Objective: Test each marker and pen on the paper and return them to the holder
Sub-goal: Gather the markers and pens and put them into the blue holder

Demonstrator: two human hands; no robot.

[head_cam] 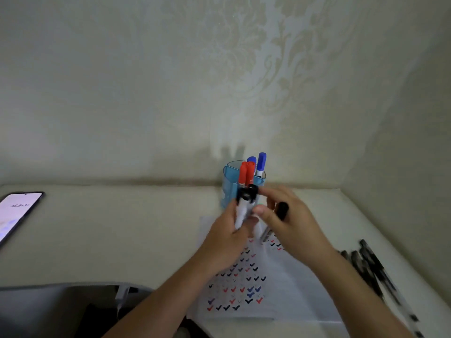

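A: What's round the hands?
B: Lit smartphone [17, 211] far left on the cream tabletop [122, 228]. Bunch of black pens [371, 264] on the right, blurred twd the edge. White paper sheet [288, 289] w/ red, blue & black ticks lies near, partly under both forearms.
A: Grips?
B: The left hand [227, 237] curls round white-barrelled black-capped markers [244, 208], in front of the translucent blue plastic holder [229, 176], blocking its lower wall. The right hand [292, 225] holds a black-topped clear pen [281, 211]. Red-capped markers [245, 174] & blue-capped markers [261, 162] stand in it. Motion blur, so count in hand unclear.
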